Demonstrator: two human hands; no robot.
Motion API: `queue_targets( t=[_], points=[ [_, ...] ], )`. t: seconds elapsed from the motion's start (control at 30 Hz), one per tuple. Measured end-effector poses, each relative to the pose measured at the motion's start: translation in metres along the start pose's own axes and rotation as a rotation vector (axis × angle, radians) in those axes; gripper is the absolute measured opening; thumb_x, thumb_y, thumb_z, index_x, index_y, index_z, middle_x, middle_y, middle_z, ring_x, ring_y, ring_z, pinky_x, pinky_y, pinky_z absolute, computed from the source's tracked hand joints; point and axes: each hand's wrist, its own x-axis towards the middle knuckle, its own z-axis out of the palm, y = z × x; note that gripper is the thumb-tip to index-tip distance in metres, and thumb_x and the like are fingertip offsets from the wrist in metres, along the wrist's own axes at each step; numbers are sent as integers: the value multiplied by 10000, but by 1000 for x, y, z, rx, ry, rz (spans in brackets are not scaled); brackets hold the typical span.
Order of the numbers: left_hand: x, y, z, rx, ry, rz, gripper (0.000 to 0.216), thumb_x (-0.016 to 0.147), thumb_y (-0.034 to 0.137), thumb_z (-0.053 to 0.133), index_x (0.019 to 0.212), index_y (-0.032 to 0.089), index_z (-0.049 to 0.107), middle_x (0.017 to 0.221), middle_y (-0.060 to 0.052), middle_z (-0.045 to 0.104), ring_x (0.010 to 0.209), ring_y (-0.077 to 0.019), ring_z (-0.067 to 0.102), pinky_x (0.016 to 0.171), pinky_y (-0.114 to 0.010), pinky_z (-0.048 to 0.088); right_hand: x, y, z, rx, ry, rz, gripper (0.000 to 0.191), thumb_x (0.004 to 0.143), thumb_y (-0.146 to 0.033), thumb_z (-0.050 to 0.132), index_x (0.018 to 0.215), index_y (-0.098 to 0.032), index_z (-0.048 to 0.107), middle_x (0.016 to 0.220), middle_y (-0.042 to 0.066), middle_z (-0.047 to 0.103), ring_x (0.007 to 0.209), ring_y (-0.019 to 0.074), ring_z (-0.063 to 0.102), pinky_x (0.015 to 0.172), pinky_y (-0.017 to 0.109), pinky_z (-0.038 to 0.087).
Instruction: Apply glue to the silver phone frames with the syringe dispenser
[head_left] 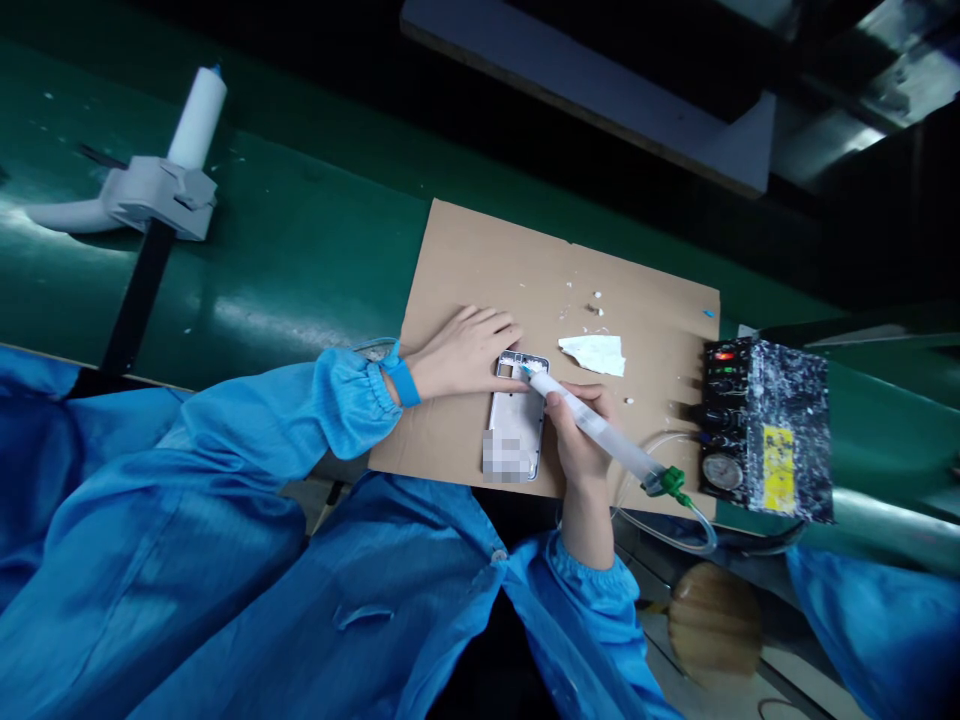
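A flat phone frame (517, 420) with a pale inner face and a dark rim lies on the cardboard, a rectangular cut-out near its far end. My left hand (469, 352) rests at its far left edge, thumb across the frame and fingers beside its far end, holding it. Wrapped in my right hand (583, 435) is a translucent dispensing syringe (600, 425) with white contents. Its tip reaches the far end of the frame by the cut-out, where white material shows. A green cap with a clear hose closes the syringe's rear.
Under the work is a cardboard sheet (480, 260) on a green table (315, 240). A torn white scrap (596, 353) and white crumbs lie there. A white-spattered control box (769, 430) with a gauge stands right. At left, a grey clamp (161, 195) holds a white cylinder. A wooden stool (714, 622) is below right.
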Motion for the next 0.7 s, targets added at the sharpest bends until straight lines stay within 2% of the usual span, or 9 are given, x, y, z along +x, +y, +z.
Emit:
queue_targets(
  t=[0.37,0.53,0.7],
  points=[
    [0,0,0,9,-2,-1,604,971,774,731,1108,190,663,1210,-110,726,1134,-304,665,953,-429,420,0,1,1,37,9,1,452,881,-650,872,917,-236,695,885,78,825,744,250,774,687,390,644],
    [0,-1,1,-2,10,1,569,974,753,739,1113,207,658,1218,-100,732,1133,-298,663,949,-422,420,0,-1,1,13,35,-10,463,881,-667,858,908,-236,689,892,79,831,720,237,761,649,366,619],
    [0,-3,-1,18,2,7,600,953,759,768,1107,189,658,1235,-106,733,1120,-292,667,957,-427,420,-1,1,0,52,44,-19,415,882,-596,886,914,-223,706,838,75,816,659,226,731,602,346,582]
  ],
)
